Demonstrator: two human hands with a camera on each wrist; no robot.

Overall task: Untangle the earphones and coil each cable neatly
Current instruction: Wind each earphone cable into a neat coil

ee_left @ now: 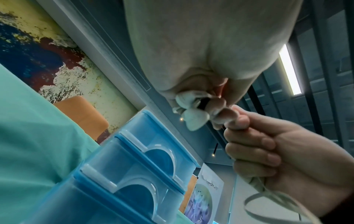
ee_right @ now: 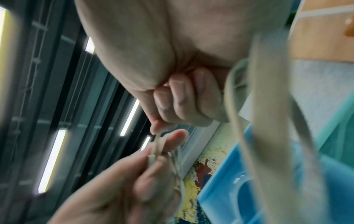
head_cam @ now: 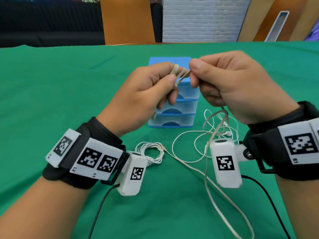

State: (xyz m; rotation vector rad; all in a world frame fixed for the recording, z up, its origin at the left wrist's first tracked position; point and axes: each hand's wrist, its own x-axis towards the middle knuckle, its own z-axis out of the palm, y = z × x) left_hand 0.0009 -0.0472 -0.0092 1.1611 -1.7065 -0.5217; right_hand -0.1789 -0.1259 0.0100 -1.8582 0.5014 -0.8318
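Pinching beige flat cable (head_cam: 209, 192), both hands raised: left hand (head_cam: 138, 99) fingers looped, right hand (head_cam: 229, 87) curled.

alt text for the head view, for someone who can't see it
Two hands, left hand and right hand, hold a beige flat cable above a green tablecloth, wrapping it around the left fingers. Behind stands a blue drawer unit; white earphones lie coiled below.

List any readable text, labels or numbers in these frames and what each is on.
No words read with certainty.
Wristband tags: square black-and-white code markers; small characters beneath, too small to read.
Wrist camera housings: code markers only.
Poster in the left wrist view: a blurred partial word, unreadable.
Blue drawer unit: no label visible.
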